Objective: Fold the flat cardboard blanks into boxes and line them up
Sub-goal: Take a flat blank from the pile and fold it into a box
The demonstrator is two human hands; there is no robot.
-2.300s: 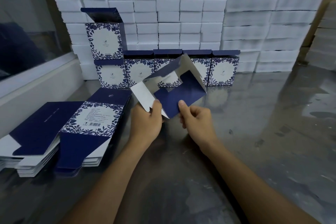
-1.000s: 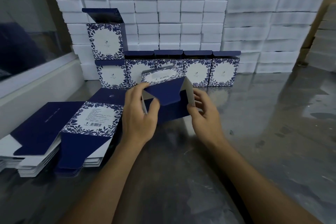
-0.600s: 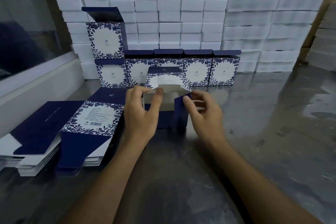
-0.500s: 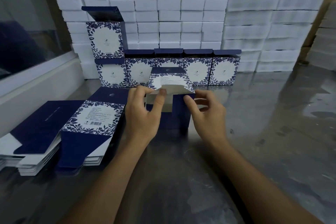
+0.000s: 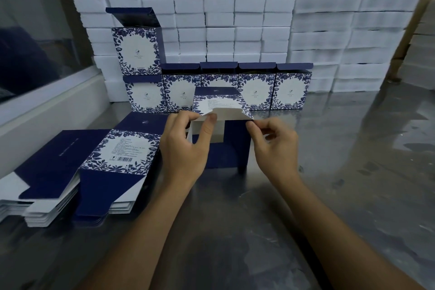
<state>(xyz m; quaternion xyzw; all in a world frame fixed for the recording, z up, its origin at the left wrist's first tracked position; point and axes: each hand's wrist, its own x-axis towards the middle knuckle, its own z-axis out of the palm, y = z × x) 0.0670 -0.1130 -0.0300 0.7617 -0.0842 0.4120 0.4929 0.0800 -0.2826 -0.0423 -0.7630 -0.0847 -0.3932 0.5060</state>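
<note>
My grey, glossy metal table [image 5: 353,172] carries two stacks of flat navy-and-white cardboard blanks [image 5: 94,172] at near left, a half-folded navy box [image 5: 226,153] at centre, a far row of floral-printed boxes [image 5: 256,92], and white foam blocks [image 5: 306,30] behind.

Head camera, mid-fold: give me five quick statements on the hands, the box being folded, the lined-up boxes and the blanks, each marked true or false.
1. Both hands hold the half-folded box. True: the left hand and right hand each pinch its white flap edge.
2. Five finished boxes stand in the bottom row. True.
3. Two boxes are stacked on top of that row. False: only one stacked box sits there, at the left end, lid flap up.
4. The stacks of flat blanks lie to the right of the hands. False: they lie to the left.
5. The box being folded rests on the metal table. True.
</note>
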